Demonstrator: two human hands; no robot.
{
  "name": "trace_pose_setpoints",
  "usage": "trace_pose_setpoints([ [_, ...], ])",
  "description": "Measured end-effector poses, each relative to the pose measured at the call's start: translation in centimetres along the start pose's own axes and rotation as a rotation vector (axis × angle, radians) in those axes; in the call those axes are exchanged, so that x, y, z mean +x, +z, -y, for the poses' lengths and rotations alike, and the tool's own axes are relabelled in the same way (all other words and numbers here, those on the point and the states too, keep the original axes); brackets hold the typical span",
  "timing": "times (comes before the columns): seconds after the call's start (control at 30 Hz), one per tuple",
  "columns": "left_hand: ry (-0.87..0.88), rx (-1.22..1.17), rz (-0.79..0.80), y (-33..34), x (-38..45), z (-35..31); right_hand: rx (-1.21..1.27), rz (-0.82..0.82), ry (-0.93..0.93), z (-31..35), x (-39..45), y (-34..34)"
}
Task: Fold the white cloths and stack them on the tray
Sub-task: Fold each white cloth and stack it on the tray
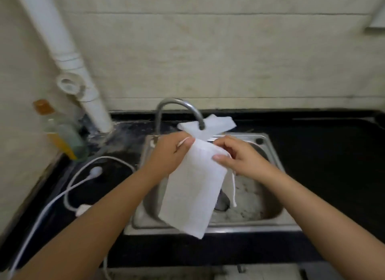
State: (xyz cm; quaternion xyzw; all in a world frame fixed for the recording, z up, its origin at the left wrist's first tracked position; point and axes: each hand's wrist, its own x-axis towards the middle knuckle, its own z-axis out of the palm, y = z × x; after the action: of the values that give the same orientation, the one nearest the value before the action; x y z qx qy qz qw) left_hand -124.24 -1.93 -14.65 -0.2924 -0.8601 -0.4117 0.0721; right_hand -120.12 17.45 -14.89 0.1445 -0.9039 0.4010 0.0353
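Note:
A white cloth (193, 188) with a thin white drawstring hangs over the steel sink (270, 221). My left hand (170, 152) grips its upper left edge between thumb and fingers. My right hand (235, 154) pinches its upper right edge, and a cord (233, 188) dangles below that hand. More white cloth (216, 124) lies behind the hands at the back rim of the sink, partly hidden by the faucet spout. No tray is in view.
A curved metal faucet (177, 106) rises behind the sink. On the black counter (333, 165), at its left, stand bottles (60, 133) beside a white pipe (68, 56). A white cable (79, 183) loops across the counter's left part. A tiled wall is behind.

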Motion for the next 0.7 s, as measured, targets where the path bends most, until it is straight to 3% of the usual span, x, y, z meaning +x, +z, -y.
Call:
trace_pose_setpoints([
  [0.13,0.052,-0.125,0.119,7.8,3.3,-5.4,-0.194,-0.047,0.179,-5.3,-8.2,-6.0],
  [0.43,0.219,-0.161,0.318,26.6,8.9,-20.4,-0.383,-0.372,0.798,-16.1,-29.5,-21.5],
  [0.6,0.427,-0.086,0.504,38.2,10.8,-30.7,-0.489,-0.627,0.917,-19.2,-41.9,-30.2],
  [0.7,0.559,-0.115,0.497,44.9,11.1,-37.6,-0.598,-0.782,0.947,-19.9,-48.6,-34.7],
])
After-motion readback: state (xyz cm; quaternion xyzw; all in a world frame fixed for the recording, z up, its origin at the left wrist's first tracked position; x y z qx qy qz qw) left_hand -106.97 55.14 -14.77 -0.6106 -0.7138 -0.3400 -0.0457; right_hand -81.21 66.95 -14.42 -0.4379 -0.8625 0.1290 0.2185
